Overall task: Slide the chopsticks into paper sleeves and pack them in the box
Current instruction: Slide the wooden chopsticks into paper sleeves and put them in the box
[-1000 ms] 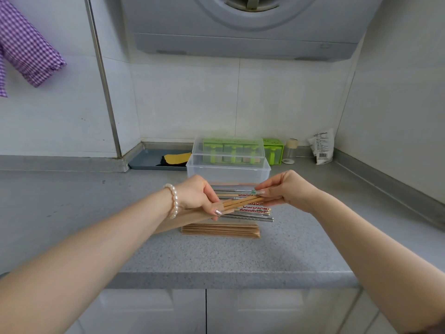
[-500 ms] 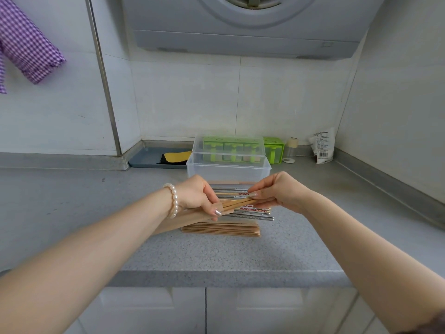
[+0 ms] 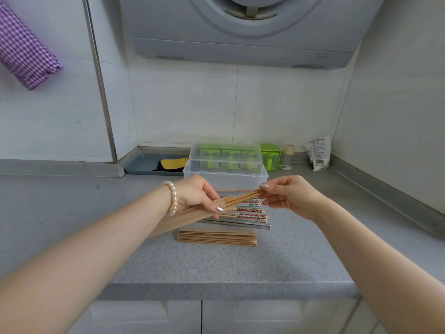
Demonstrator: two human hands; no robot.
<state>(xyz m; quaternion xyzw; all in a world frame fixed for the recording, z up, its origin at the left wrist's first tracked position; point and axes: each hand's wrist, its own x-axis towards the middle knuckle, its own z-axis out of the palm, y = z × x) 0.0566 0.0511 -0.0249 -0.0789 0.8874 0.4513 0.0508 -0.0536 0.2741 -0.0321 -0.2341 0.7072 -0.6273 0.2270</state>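
Left hand (image 3: 196, 195) grips the open mouth of a brown paper sleeve (image 3: 187, 219), thumb on top and fingers curled beneath; the sleeve slants down and to the left along the forearm. Right hand (image 3: 287, 195) pinches the far-right ends of a wooden chopstick pair (image 3: 243, 198) between thumb and fingertips. The near-left ends of the pair sit inside the sleeve mouth; most of the length is exposed. Both are held above the grey countertop (image 3: 216, 263).

Below the hands: a row of loose chopsticks (image 3: 248, 214), patterned and metal, lying left-right on the counter. Just nearer, touching or almost touching, a flat stack of sleeves (image 3: 216, 238). Just beyond the row, a clear plastic box (image 3: 243, 178), with its clear lid (image 3: 225, 153) propped at the back. A green container (image 3: 271, 156) stands farther right by the wall.
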